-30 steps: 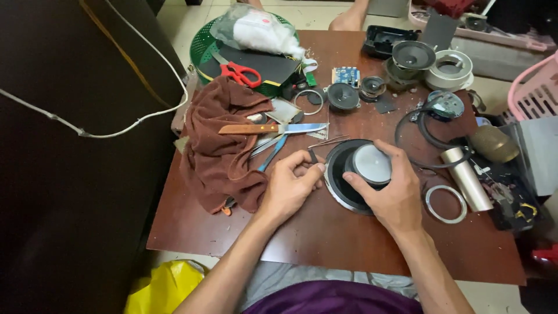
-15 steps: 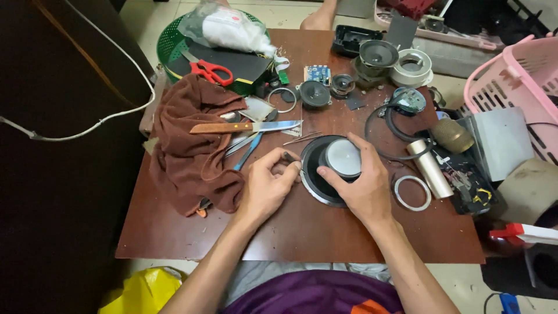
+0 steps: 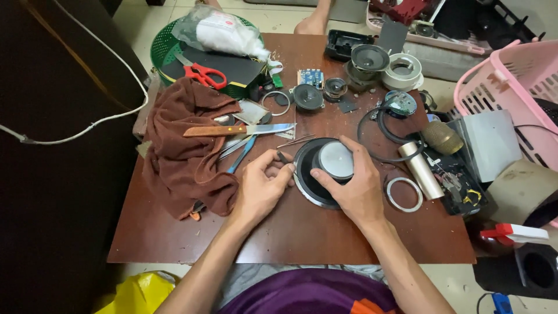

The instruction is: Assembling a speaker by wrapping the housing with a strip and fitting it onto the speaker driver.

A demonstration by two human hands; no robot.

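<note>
A large black speaker (image 3: 314,174) with a silver magnet cap is laid face down near the middle of the brown counter (image 3: 302,232). It is steadied by the right hand (image 3: 349,189), whose fingers (image 3: 349,148) are spread around the silver cap and curled lightly against it. A thin dark tool (image 3: 283,158) is pinched between thumb and forefinger of the left hand (image 3: 261,186), the remaining fingers being folded; its tip is set at the speaker's left rim.

Just left of the left hand, a brown cloth (image 3: 186,145) is bunched on the counter, with a wooden-handled knife (image 3: 238,129) laid across it and blue-handled pliers (image 3: 241,154) beside. Red-handled scissors (image 3: 203,74) are seen on a dark board over a green basket (image 3: 163,46). 2 smaller speakers (image 3: 308,97) are placed behind the large one, and a white ring (image 3: 405,194) lies just right of the right hand. A pink basket (image 3: 511,75) is seen off the counter's right edge.
</note>
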